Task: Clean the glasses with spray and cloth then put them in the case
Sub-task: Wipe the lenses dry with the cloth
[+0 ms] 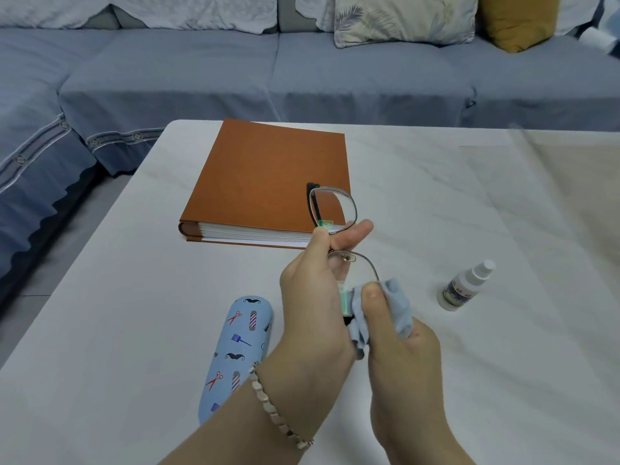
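I hold the thin-rimmed glasses (332, 209) upright above the white table (436, 196), my left hand (315, 297) gripping them at the bridge between the two lenses. My right hand (399, 344) pinches a light blue cloth (396, 303) around the lower lens, thumb pressed on top. The upper lens is bare and stands in front of the book. A light blue glasses case (235, 357) printed with scissors, combs and moustaches lies shut on the table, left of my left wrist. A small white spray bottle (464, 286) stands to the right of my hands.
A thick orange-brown book (268, 176) lies on the table behind the glasses. A blue-grey sofa (302, 72) with cushions runs along the far side and the left. A bead bracelet (278, 407) circles my left wrist.
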